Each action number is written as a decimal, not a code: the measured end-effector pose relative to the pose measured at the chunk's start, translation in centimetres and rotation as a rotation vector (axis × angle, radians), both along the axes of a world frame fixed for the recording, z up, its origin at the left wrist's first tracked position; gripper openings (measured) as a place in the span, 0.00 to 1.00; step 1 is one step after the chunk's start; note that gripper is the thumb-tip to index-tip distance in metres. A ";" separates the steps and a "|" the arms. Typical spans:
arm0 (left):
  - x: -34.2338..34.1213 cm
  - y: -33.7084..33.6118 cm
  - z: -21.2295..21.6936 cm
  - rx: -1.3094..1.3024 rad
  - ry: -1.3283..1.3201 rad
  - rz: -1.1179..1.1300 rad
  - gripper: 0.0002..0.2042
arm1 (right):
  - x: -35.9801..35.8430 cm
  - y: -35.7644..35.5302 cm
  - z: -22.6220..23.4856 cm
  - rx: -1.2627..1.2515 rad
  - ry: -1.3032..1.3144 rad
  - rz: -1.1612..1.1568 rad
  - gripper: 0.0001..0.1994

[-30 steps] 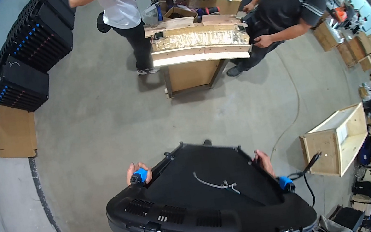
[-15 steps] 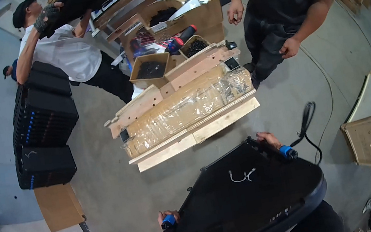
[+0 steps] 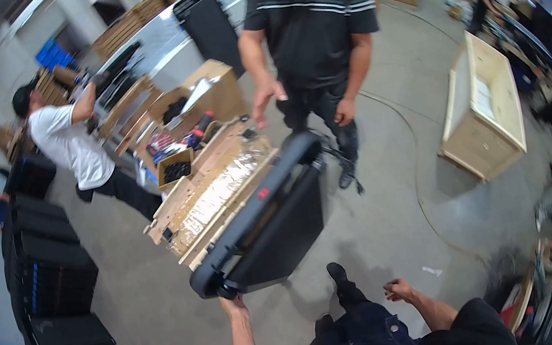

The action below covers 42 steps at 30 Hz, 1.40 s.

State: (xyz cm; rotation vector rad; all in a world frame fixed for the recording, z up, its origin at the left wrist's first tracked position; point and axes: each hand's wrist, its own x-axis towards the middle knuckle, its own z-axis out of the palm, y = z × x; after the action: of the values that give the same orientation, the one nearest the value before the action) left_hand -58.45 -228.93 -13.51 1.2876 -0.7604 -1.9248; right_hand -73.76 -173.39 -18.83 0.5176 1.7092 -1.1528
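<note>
The black machine is tilted at the near side of the padded tabletop; I judge it heavy and stiff, with smooth surface that may slip, so both ends seem best for holding. My left hand is at its left end, but the fingers are hidden and I cannot tell their grip; my right hand is apart from it, half curled, seemingly empty. Whether the tabletop carries its weight is also hidden.

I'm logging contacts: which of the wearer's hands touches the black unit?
The left hand, at the near end of the black unit; the right hand is apart from it.
</note>
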 end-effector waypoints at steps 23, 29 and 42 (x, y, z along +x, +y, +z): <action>19.1 58.9 -9.9 -0.069 -0.733 -2.482 0.18 | 79.0 29.2 0.1 0.293 -0.138 -1.274 0.32; 25.4 80.5 -2.7 -0.418 -0.842 -2.536 0.17 | 88.2 34.7 10.9 -0.102 0.740 -1.740 0.27; 35.0 117.5 -10.4 -0.329 -0.869 -2.610 0.15 | 88.2 76.2 0.9 0.121 0.009 -1.750 0.11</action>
State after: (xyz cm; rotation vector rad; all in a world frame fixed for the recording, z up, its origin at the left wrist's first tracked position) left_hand -23.48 -111.46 -23.93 -0.0193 1.6006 0.6099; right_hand 14.46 -97.22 -17.96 2.2941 1.0267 -2.0994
